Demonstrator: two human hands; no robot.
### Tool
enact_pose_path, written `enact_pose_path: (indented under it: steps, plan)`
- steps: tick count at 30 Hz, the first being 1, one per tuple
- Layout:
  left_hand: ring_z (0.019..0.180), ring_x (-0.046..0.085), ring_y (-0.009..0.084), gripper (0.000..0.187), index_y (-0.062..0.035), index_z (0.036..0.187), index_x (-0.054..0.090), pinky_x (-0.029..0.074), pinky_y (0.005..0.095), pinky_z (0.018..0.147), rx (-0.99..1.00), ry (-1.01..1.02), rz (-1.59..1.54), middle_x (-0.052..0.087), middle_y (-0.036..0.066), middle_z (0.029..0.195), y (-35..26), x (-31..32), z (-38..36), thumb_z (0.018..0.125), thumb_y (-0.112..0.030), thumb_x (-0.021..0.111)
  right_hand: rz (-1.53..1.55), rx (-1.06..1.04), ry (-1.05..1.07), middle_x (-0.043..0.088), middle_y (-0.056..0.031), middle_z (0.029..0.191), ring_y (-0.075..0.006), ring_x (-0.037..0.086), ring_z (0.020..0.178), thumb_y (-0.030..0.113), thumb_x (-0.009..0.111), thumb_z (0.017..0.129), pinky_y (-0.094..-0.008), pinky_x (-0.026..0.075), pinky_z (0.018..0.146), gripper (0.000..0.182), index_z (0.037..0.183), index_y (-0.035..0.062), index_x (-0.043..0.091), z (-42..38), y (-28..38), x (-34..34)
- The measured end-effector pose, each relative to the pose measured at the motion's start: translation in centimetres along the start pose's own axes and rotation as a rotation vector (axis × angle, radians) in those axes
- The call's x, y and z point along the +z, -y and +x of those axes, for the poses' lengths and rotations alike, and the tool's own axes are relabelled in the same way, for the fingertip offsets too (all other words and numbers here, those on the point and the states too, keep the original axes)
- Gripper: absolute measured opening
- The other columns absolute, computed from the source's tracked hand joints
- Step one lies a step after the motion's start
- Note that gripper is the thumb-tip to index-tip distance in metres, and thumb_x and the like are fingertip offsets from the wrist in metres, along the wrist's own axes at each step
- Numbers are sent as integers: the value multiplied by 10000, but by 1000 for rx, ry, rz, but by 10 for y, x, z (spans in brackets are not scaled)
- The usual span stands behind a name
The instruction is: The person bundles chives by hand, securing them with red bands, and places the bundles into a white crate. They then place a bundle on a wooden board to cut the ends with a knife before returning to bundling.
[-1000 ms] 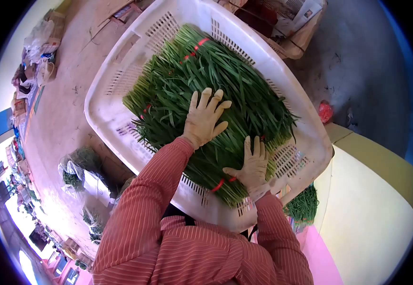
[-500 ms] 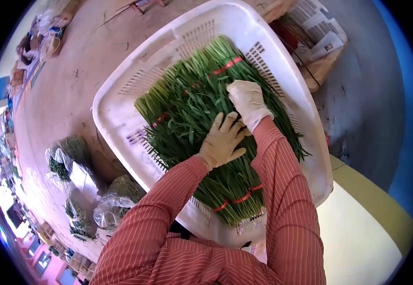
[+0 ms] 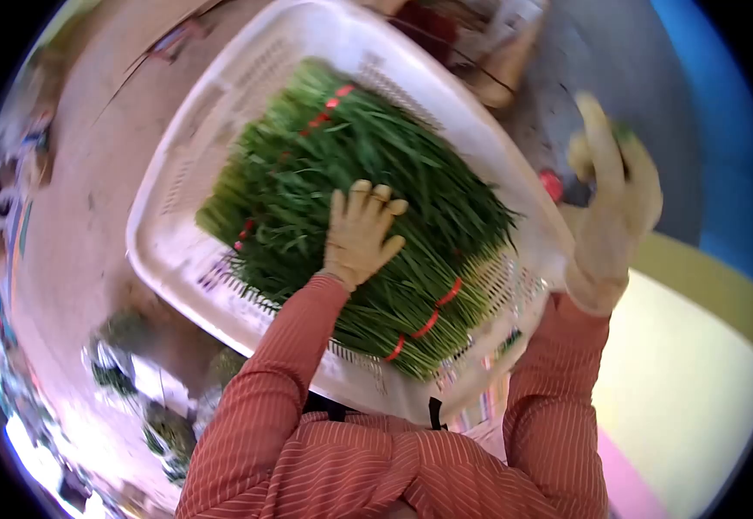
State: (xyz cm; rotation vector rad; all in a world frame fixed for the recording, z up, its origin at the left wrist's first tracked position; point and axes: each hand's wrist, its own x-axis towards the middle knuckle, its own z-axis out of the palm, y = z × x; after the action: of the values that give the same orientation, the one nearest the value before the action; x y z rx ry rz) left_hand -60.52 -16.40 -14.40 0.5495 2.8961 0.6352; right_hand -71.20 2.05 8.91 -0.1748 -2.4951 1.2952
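Observation:
Bundles of long, flat green leaves that look like garlic chives fill much of a white plastic basket. Red ties bind them, and the pale stem ends face the left and near sides. My left hand, in a cream glove, lies on the leaves with its fingers spread. Out past the basket's right rim is my right hand, gloved too and raised over the floor. Its fingers are partly bent and smeared by motion. A small green spot shows among them, too blurred to name.
Clear plastic bags of greens sit on the floor left of the basket. A wooden crate stands beyond the far right rim. To the right are a red object and a pale surface.
My right hand has lifted off the leaves and swung right, beyond the basket's rim. My left hand remains on the bundles. The view has shifted, so the basket appears farther left.

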Motion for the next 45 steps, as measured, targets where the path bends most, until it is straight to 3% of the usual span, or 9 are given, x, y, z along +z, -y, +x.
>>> enact_pose_path:
  steps: [8,14,17,18,21,25,34,36,45]
  plan:
    - [1404,296,389,614,-185,1439,468,230,618,1122,43,-5,301,384,118,1497,-20,5,-2,886,-423,591,-486,629,-98,692,-148,860,-221,659,795,177,642,920,-344,511,740,199,1017,26,728,-316,-156,-222]
    - [1352,362,416,539,-159,1441,473,309,569,1086,185,-122,532,407,153,1490,-20,11,-2,955,-382,539,-522,1396,1208,614,-302,1236,-378,636,1144,83,499,881,-451,501,946,741,1549,17,185,-675,-172,-215]
    - [1281,424,476,488,-124,1409,519,367,505,1055,210,-297,576,460,212,1443,-41,6,-1,977,-349,529,-421,1368,1175,698,-234,1079,-363,688,1019,159,539,882,-444,543,867,344,1152,17,699,-769,-202,-220]
    - [1281,428,490,461,-98,1411,520,362,475,1074,234,-270,385,439,225,1467,-72,0,-8,999,-304,512,-419,1363,723,717,-215,975,-362,704,938,176,563,863,-450,558,809,247,870,35,766,-816,-218,-212]
    - [1432,341,301,570,-14,1499,368,298,395,1148,210,-50,-483,404,175,1518,-163,16,-40,1017,-269,535,-392,1313,548,694,-202,843,-397,683,867,183,583,822,-485,539,781,239,918,32,741,-795,-237,-243]
    - [1372,411,320,758,25,1511,292,331,370,1106,172,280,-514,405,217,1509,-263,69,-68,926,-322,627,-360,1398,554,697,-213,875,-389,683,897,240,619,804,-495,526,799,240,927,61,723,-787,-281,-272]
    - [1290,466,415,667,19,1477,336,362,409,1074,-28,59,-89,471,264,1430,-282,51,-91,941,-341,504,-401,1401,264,683,-221,1077,-398,647,1034,299,667,821,-480,513,884,402,1157,80,637,-803,-320,-332]
    - [1349,403,408,690,21,1490,319,324,426,1108,383,-129,665,412,248,1483,-256,68,-64,940,-347,517,-408,1425,142,663,-214,1135,-392,633,1066,276,672,827,-480,506,904,424,1187,63,604,-798,-336,-356]
    - [1402,375,359,675,24,1483,354,292,424,1161,1006,-235,46,400,215,1507,-706,150,-33,916,-178,660,-422,1386,-355,673,-253,1027,-424,624,1049,286,666,800,-496,500,887,381,1091,43,634,-817,-499,-538]
